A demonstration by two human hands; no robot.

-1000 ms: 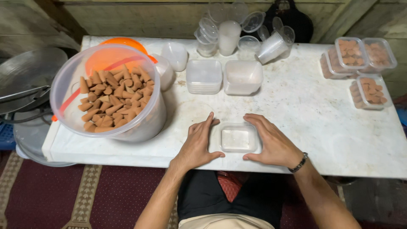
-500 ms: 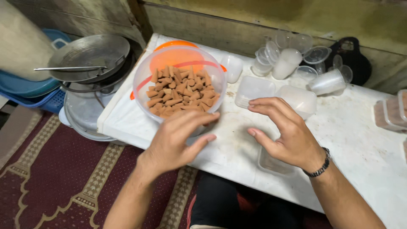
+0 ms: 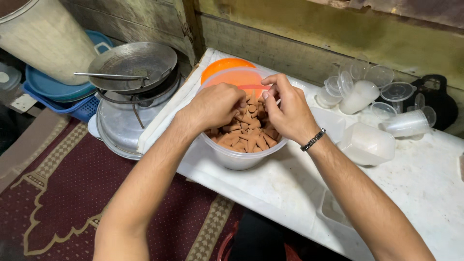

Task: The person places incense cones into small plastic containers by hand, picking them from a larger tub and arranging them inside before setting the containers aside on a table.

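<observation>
White, stained stone counter (image 3: 411,183) is running from centre to lower right of the frame, against a worn wooden wall (image 3: 338,43). Dark red patterned carpet (image 3: 63,193) is covering the floor at lower left.

Upper left: two stacked round metal pans (image 3: 130,87) are sitting beside a blue plastic basin (image 3: 53,89).

Centre: one large clear round plastic tub (image 3: 237,154) is standing on the counter's left end, holding a heap of brown cone-shaped pieces (image 3: 246,133). An orange lid (image 3: 227,67) is showing behind it.

Both hands are working inside the tub. Left hand (image 3: 215,106): grip is curling closed down among the cones; whether it is actually holding any, cannot tell. Right hand (image 3: 287,111): grip is pinching at the cones near the tub's far rim.

Upper right: a cluster of empty clear plastic cups and lids (image 3: 367,92). Two clear rectangular boxes (image 3: 367,145) are lying right of the tub. One small empty clear tray (image 3: 333,210) is sitting at the counter's near edge, lower centre-right.
</observation>
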